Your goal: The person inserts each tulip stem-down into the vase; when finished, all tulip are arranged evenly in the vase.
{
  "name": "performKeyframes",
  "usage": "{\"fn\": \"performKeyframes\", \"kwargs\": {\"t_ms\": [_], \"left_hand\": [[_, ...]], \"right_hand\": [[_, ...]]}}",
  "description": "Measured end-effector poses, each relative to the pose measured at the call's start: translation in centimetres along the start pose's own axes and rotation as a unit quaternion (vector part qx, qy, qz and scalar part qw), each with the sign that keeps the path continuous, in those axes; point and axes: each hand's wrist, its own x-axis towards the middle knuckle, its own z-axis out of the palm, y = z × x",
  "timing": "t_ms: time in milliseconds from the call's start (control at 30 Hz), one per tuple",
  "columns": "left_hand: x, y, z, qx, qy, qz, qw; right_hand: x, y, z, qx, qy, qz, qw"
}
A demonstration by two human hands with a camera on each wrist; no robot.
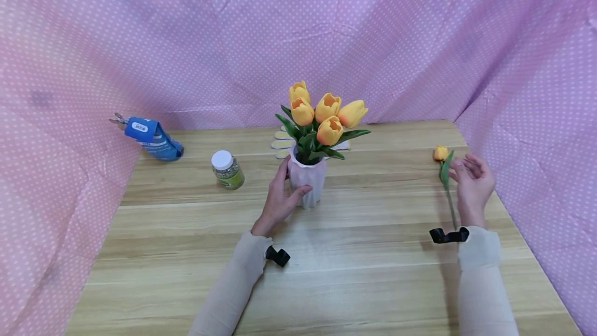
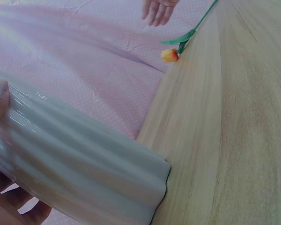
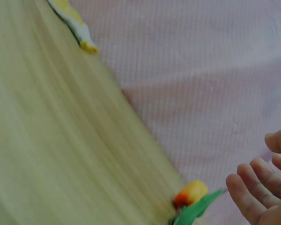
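Observation:
A pale fluted vase point(image 1: 311, 183) stands upright mid-table, filled with several yellow-orange tulips point(image 1: 328, 108) and green leaves. My left hand point(image 1: 279, 200) grips the vase's side, thumb across the front and fingers round the far side. The left wrist view shows the glossy vase point(image 2: 84, 150) close up between thumb and fingers. On the right of the table lies a single tulip point(image 1: 445, 171), its bloom pointing to the back. Just beside it hovers my right hand point(image 1: 473, 183), fingers loosely bent and holding nothing. A gap shows between this hand point(image 3: 267, 190) and the tulip point(image 3: 192, 194) in the right wrist view.
Left of the vase stands a white-capped jar point(image 1: 227, 171) of small greenish grains. A blue bag point(image 1: 156, 139) with scissor-like metal handles poking out sits at the back left. White-and-yellow gloves point(image 1: 281, 144) lie behind the vase. Pink dotted cloth point(image 1: 396, 40) surrounds the wooden table point(image 1: 368, 274).

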Motion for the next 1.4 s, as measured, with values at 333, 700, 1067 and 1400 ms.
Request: {"fn": "performKeyframes", "kwargs": {"t_ms": [333,700,1067,1400], "left_hand": [[0.0,0.0,0.0,0.002,0.003,-0.001,1.0000],[0.0,-0.1,0.1,0.006,0.004,0.001,1.0000],[0.0,-0.1,0.1,0.001,0.005,0.000,1.0000],[-0.1,0.0,0.0,-0.003,0.002,-0.001,1.0000]], "right_hand": [[1.2,1.3,-3.2,-0.198,0.006,0.087,0.9763],[0.9,2.1,-5.3,-0.486,-0.069,0.072,0.8680],[1.0,1.7,-5.6,-0.617,-0.169,0.032,0.7676],[1.2,1.3,-5.1,-0.665,-0.192,0.033,0.7208]]}}
